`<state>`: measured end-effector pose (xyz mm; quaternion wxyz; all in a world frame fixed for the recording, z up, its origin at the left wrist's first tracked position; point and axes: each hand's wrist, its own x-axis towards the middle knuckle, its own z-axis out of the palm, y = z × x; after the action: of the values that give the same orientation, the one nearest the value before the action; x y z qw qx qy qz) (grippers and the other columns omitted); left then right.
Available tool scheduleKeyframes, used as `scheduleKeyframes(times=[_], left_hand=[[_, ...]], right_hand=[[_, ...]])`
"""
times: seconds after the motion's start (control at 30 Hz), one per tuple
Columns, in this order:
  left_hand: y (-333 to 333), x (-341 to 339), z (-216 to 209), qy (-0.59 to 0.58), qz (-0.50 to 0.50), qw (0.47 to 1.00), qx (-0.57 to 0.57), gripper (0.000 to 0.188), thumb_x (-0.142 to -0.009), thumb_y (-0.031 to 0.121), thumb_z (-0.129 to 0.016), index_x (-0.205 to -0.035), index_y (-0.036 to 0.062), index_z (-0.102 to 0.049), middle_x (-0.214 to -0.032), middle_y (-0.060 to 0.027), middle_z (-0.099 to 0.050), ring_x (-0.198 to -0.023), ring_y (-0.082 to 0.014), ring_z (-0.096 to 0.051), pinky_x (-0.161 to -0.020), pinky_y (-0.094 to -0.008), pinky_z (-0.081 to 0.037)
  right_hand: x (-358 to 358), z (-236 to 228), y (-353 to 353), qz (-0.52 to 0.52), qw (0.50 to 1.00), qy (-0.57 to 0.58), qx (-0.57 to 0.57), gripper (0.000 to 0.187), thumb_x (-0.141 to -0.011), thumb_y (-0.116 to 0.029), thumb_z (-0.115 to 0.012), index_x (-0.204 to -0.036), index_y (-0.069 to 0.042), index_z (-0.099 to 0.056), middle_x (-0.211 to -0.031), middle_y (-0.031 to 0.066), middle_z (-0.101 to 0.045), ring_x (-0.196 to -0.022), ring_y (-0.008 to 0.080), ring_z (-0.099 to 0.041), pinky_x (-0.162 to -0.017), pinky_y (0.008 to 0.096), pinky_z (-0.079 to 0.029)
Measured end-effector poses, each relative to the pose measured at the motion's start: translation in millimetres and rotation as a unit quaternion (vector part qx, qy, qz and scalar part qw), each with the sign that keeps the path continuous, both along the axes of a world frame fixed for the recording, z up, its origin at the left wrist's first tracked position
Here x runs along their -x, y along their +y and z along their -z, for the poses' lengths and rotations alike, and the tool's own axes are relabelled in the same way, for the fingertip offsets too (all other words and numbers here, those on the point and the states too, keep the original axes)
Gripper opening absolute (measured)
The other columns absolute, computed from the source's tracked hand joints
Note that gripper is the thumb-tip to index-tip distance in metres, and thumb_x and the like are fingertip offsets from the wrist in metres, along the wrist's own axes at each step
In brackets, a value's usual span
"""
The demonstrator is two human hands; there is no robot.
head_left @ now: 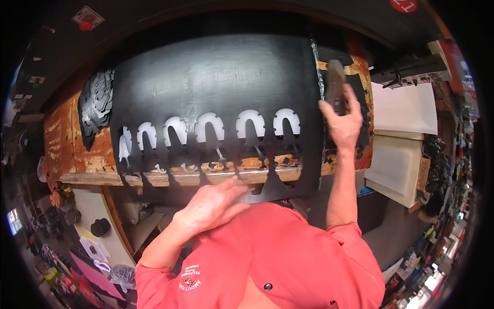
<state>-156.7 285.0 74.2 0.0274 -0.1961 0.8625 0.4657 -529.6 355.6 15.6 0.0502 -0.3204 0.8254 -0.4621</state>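
Note:
A large black sheet point(216, 77) lies before me with a row of horseshoe-shaped cutouts along its near side. White surface shows through those openings, and the strip below them hangs over the wooden table edge point(98, 178). My left hand point(211, 205) rests at the sheet's near edge, close to my shirt, its fingers stretched out. At the sheet's right side my right hand point(342, 122) is closed around a grey-brown cutting die point(335, 85), held up on edge. Motion blurs the die, and its full outline cannot be made out.
Layered black cut pieces point(96, 103) are stacked left of the sheet. More black material point(356, 85) lies to the right. A red button point(85, 24) sits on the dark machine above. Pale boards point(404, 108) stand at the right, and a low shelf point(141, 226) is under the table.

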Motion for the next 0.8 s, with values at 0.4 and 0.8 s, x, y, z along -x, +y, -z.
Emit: scheduleKeyframes(times=[0.4,0.8], left_hand=[[-179,-40,81,0.018,-0.323,0.851,0.413,0.048,-0.109,0.026,-0.064,-0.152,0.0059,-0.06,-0.163,-0.0198,-0.051,-0.156,-0.0387,-0.041,-0.125,-0.048,-0.038],[-179,-48,103,-0.026,-0.309,0.825,0.473,0.056,-0.102,0.036,-0.073,-0.151,0.0104,-0.063,-0.167,-0.0227,-0.044,-0.158,-0.049,-0.032,-0.129,-0.0623,-0.023]], right_hand=[[14,46,13,-0.087,0.993,-0.059,0.05,0.042,-0.105,-0.025,-0.074,-0.137,0.002,-0.07,-0.133,0.0125,-0.073,-0.121,0.0183,-0.068,-0.105,0.0305,-0.052],[25,16,13,-0.042,0.998,-0.033,-0.041,0.066,-0.092,-0.033,-0.085,-0.143,0.002,-0.064,-0.145,0.0206,-0.064,-0.13,0.0375,-0.064,-0.111,0.0433,-0.05]])
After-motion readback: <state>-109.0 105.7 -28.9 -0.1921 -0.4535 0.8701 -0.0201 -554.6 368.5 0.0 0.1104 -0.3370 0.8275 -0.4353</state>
